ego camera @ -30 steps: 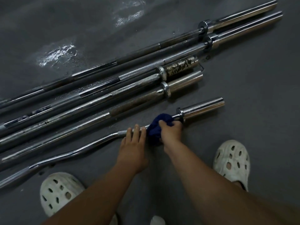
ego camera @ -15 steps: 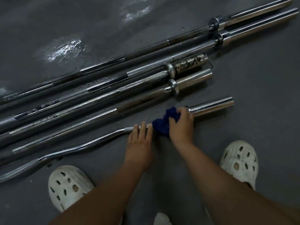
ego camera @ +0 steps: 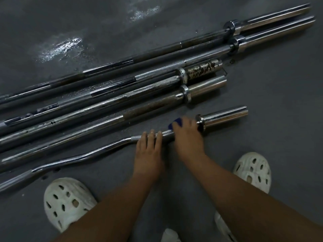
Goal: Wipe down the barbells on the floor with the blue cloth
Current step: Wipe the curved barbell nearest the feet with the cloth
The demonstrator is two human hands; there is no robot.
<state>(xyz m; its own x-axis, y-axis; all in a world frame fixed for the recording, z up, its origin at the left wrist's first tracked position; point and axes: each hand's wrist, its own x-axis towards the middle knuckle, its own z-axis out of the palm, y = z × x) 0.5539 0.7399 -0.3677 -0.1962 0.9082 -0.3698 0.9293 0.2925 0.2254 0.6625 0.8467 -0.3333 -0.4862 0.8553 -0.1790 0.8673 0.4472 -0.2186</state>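
Though dim, five barbells, one cloth

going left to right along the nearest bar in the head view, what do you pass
bend of the curl bar → left hand resting on the knurled part → right hand holding the blue cloth on the bar → collar → chrome sleeve

Floor: dark grey, matte, faintly textured.
Sheen: two pale glossy patches on the floor, far side, upper left.
Left clog: white, perforated, lower left.
Right clog: matching white, lower right, partly behind a forearm.
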